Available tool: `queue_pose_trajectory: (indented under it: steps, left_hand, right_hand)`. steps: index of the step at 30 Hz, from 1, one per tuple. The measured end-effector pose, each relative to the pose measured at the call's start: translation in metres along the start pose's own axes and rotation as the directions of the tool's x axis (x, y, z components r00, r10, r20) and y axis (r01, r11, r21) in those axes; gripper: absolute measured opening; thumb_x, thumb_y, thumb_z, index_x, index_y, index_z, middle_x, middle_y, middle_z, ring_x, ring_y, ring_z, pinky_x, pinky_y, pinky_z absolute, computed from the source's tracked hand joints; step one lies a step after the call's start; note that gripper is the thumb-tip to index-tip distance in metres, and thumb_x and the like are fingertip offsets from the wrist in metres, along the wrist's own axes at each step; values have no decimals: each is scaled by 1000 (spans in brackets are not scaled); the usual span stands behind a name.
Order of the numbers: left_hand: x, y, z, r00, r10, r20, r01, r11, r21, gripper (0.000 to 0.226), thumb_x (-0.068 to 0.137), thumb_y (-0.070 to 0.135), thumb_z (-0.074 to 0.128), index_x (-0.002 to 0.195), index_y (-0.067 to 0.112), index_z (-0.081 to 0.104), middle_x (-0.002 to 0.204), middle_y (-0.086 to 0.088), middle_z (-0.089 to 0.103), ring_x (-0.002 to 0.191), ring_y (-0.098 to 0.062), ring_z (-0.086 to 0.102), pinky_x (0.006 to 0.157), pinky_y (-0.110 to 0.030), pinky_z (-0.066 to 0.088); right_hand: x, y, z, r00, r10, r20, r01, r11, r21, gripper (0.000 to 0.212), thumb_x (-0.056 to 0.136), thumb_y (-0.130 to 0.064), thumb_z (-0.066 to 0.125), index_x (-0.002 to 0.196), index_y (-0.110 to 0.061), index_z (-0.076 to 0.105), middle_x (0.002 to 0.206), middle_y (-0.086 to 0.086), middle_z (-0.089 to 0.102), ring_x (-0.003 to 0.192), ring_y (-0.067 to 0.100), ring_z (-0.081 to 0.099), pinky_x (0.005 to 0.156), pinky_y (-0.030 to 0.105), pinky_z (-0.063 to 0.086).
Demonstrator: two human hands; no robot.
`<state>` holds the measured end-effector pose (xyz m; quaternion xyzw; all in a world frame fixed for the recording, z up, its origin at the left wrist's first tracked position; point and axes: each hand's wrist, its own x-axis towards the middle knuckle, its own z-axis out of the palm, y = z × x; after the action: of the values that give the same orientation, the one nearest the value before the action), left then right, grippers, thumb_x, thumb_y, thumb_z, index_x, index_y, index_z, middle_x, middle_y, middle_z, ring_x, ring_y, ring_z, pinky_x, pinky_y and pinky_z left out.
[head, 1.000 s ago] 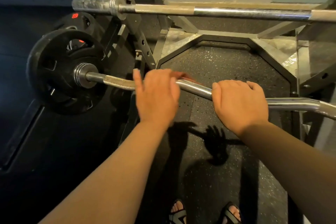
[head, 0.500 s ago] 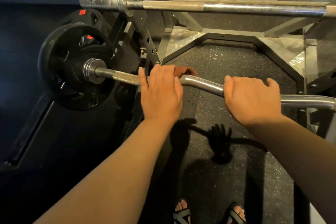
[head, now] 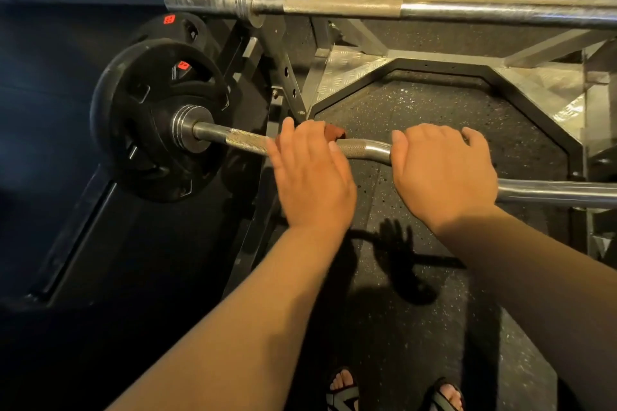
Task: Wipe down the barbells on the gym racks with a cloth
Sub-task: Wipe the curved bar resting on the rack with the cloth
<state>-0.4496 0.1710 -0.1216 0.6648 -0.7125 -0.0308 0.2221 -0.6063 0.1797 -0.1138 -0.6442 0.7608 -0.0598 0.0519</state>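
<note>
Barbell bare between left hand and right hand

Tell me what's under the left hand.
A reddish-brown cloth peeks out past the fingers of the left hand, on the knurled part of the bent bar. The hand covers the rest of the cloth and that stretch of bar.

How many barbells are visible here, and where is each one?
2. The straight barbell lies across the top; the bent barbell is nearer, with a black plate on its left end. Others may be hidden.
</note>
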Motion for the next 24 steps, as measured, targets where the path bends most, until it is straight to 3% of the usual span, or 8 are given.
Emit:
queue_pose_trajectory:
  steps: [3, 7, 9, 13, 16, 18, 22, 24]
  left_hand:
    - [-3, 25, 13, 1000, -15, -13, 15, 998, -65, 34, 102, 25, 33, 130, 18, 52, 142, -1, 51, 152, -27, 22, 126, -52, -2]
    - [-2, 2, 2, 975, 200, 95, -200, 980, -6, 42, 104, 29, 30, 141, 21, 48, 147, 2, 48, 151, -22, 27, 127, -49, 0]
    - [0, -19, -8, 969, 220, 110, -227, 973, 50, 43, 105, 32, 28, 143, 22, 46, 145, 4, 49, 150, -20, 30, 127, -50, 1]
    - [2, -30, -11, 1000, -16, -19, 17, 999, 42, 41, 105, 32, 25, 134, 22, 51, 143, 4, 51, 152, -20, 25, 127, -52, 0]
    - [2, 0, 2, 982, -168, -90, 157, 980, -124, 39, 102, 27, 25, 127, 19, 54, 144, 0, 50, 155, -23, 17, 127, -50, -1]
    - [2, 14, 8, 977, -198, -83, 181, 967, -177, 37, 101, 25, 28, 126, 16, 54, 146, -2, 49, 155, -24, 14, 127, -49, -2]
    - [-5, -12, 1, 995, 96, 23, -94, 993, -77, 39, 106, 25, 32, 141, 19, 48, 154, -1, 43, 155, -22, 15, 127, -47, 1]
    - [-2, -41, -8, 983, 177, 38, -179, 983, 32, 43, 108, 30, 31, 148, 20, 43, 156, 0, 41, 155, -21, 18, 127, -49, 5]
  right_hand:
    - [4, -9, 3, 1000, -9, -19, 9, 1000, 19, 54, 107, -39, 15, 109, -19, 65, 110, 3, 68, 110, 28, 61, 114, 55, 32]
    - [9, -20, 2, 1000, -27, -9, 27, 999, -22, 58, 106, -38, 11, 108, -19, 66, 108, 5, 70, 105, 32, 63, 103, 53, 40]
    - [7, -19, 2, 1000, -30, -1, 30, 999, -26, 59, 106, -40, 11, 106, -20, 66, 106, 5, 70, 102, 33, 63, 100, 52, 40]
    - [8, -17, 1, 999, -31, -7, 31, 999, -30, 57, 108, -42, 16, 108, -18, 68, 106, 5, 71, 101, 33, 64, 102, 51, 41]
    - [8, -17, 2, 999, -37, -11, 36, 998, -48, 57, 108, -42, 16, 107, -19, 67, 106, 5, 71, 101, 32, 64, 101, 51, 40]
    - [9, -16, 2, 999, -43, -6, 43, 997, -64, 56, 109, -41, 16, 108, -18, 67, 107, 6, 71, 103, 33, 64, 101, 51, 39]
    - [12, -14, -2, 998, -48, 37, 51, 994, -99, 48, 110, -37, 21, 108, -17, 64, 103, 6, 69, 98, 35, 63, 96, 51, 42]
    - [11, -16, -4, 995, -63, 77, 72, 990, -117, 38, 110, -32, 23, 107, -18, 58, 97, 5, 65, 90, 33, 62, 95, 52, 44]
